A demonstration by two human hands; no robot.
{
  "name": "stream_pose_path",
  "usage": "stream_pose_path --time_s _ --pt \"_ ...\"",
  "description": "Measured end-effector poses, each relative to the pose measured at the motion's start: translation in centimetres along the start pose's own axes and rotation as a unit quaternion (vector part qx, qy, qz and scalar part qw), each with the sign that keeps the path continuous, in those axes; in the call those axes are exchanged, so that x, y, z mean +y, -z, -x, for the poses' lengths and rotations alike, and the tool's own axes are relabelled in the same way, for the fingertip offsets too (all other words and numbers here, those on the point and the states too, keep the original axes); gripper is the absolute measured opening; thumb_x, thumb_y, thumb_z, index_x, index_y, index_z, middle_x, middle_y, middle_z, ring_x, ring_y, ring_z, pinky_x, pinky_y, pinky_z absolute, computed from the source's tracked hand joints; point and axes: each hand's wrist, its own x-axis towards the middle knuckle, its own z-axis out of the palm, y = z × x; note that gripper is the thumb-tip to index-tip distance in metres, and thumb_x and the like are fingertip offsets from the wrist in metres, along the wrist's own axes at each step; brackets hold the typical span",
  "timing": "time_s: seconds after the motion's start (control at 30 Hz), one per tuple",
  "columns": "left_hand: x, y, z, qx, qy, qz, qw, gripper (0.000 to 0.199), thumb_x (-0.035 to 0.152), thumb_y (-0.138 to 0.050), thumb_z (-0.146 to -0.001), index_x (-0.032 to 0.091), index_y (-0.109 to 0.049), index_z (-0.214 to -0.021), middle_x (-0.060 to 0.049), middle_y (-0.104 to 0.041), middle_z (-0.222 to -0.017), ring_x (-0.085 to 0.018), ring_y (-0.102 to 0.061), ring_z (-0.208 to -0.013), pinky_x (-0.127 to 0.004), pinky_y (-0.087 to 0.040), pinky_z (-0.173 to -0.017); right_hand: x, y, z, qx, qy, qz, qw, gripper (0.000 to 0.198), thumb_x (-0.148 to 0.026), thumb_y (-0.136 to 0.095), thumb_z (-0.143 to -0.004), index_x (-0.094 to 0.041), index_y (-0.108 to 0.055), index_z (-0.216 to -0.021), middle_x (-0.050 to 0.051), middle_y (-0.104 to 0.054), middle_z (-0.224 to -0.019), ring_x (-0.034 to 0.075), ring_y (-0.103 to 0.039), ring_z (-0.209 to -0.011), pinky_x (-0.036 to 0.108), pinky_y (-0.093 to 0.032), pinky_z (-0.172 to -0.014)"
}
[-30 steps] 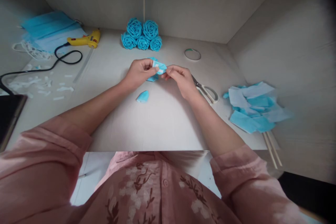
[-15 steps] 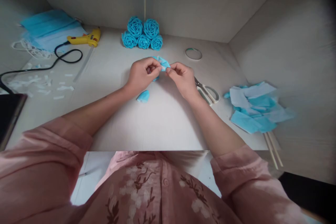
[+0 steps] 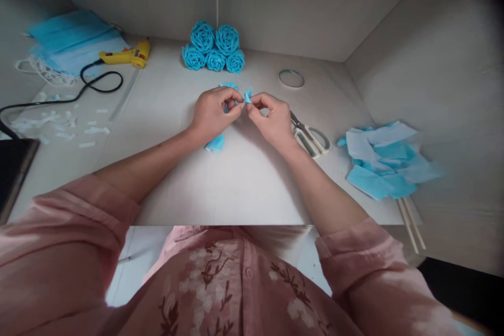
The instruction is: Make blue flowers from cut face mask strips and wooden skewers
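My left hand point(image 3: 219, 108) and my right hand point(image 3: 273, 114) meet over the middle of the table. Between their pinched fingertips is a small folded piece of blue fabric point(image 3: 248, 96), cut like a petal. Fingers of both hands are closed on it, and they cover part of it. Another blue piece point(image 3: 214, 143) lies on the table just below my left wrist. More blue fabric point(image 3: 229, 85) shows behind my left hand, mostly hidden. White-handled scissors point(image 3: 311, 139) rest beside my right wrist, their blades partly covered by the hand.
Several blue fabric roses point(image 3: 216, 58) are stacked at the back. A yellow glue gun point(image 3: 129, 55) with a black cord lies left, near blue face masks point(image 3: 74, 37) and white scraps point(image 3: 59, 125). A tape roll point(image 3: 291, 78) and cut fabric pieces point(image 3: 380, 160) over sticks point(image 3: 411, 224) are right.
The blue piece between my fingertips has been folded or twisted from a wider, spread shape into a narrow one. Both hands stay in nearly the same place.
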Motion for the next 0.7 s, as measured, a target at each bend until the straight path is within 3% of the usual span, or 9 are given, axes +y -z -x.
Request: stream_pose_path --time_s 0.3,0.7 --pt "0.18 -0.05 -0.06 -0.007 0.037 0.042 0.998 0.011 0.02 -0.057 -0.077 0.019 -0.068 -0.075 0.0 -0.064 -0.068 -0.013 -0.053 -0.064 -0.026 -0.043 -0.066 -0.45 0.11 0.08 -0.009 -0.029 -0.037 0.999 0.022 -0.04 -0.072 -0.084 -0.023 -0.063 -0.074 0.0 -0.063 -0.073 0.017 -0.055 -0.076 0.03 -0.045 -0.076" --pt "0.05 0.08 -0.25 0.001 0.054 0.074 0.996 0.01 0.018 -0.058 -0.078 0.018 -0.065 -0.072 0.002 -0.06 -0.064 -0.012 -0.05 -0.061 -0.026 -0.038 -0.059 0.24 -0.04 -0.12 0.003 -0.036 -0.076 0.996 0.019 -0.035 -0.069 -0.084 -0.022 -0.062 -0.072 -0.002 -0.063 -0.071 0.014 -0.054 -0.07 0.029 -0.044 -0.073"
